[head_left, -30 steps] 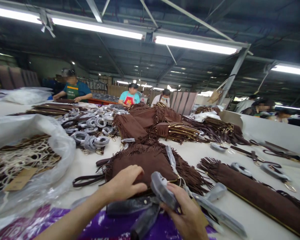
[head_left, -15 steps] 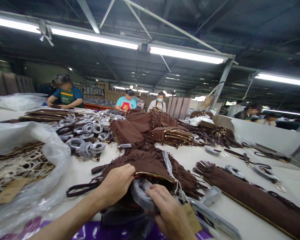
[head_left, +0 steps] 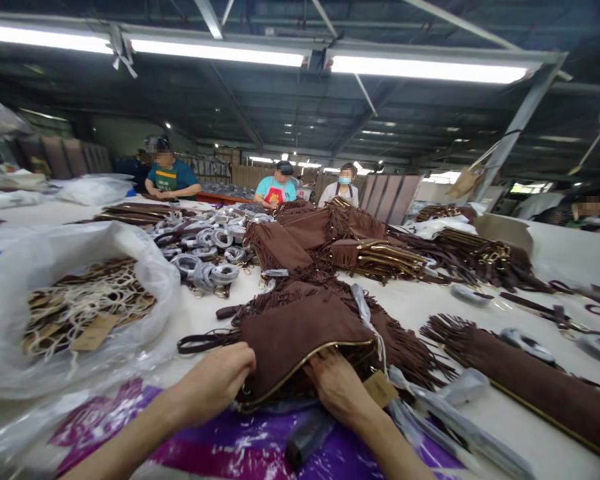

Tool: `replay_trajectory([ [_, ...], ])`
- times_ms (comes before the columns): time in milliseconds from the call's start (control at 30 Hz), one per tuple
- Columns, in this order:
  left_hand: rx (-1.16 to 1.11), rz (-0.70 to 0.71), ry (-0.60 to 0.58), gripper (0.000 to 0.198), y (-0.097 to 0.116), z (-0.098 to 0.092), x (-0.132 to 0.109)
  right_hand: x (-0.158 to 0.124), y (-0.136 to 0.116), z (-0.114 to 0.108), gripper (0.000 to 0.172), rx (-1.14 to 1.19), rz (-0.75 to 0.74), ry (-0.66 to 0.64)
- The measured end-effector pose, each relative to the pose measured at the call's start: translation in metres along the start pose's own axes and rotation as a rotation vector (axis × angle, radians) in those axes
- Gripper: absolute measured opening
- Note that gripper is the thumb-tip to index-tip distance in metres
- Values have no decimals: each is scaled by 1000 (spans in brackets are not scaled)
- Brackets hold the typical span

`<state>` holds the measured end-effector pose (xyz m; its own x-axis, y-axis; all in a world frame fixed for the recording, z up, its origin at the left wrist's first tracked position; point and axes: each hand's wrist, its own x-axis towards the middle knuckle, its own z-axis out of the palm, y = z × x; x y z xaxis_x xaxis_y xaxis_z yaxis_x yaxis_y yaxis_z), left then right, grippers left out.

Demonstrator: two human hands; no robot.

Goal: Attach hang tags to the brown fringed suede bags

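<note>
Fingers of the left hand (head_left: 215, 383) curled shut on the near corner of a brown suede fringed bag (head_left: 300, 333) that lay on the white table (head_left: 420, 307). Inside its gold-zipped opening went the right hand (head_left: 337, 387), fingers hidden, so its grip could not be told. A tan paper tag (head_left: 380, 389) hung just beside that wrist.

Both forearms reach up from the bottom of the frame; the left hand (head_left: 215, 382) curls in a loose grip at lower centre, the right hand (head_left: 336, 387) beside it, fingers hidden.
</note>
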<state>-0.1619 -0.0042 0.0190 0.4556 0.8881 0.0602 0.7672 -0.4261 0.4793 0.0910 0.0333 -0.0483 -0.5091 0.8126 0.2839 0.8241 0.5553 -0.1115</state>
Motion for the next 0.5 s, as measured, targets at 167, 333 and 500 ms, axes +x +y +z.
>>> replay_trajectory([
  [167,76,-29,-16,21,-8,17,-47,-9,-14,3,45,-93,21,56],
  [333,167,-66,29,9,-11,35,-49,-43,-21,5,46,-92,-97,357],
  [500,-1,-140,73,18,-7,33,-42,-63,-31,-15,32,263,-75,268],
])
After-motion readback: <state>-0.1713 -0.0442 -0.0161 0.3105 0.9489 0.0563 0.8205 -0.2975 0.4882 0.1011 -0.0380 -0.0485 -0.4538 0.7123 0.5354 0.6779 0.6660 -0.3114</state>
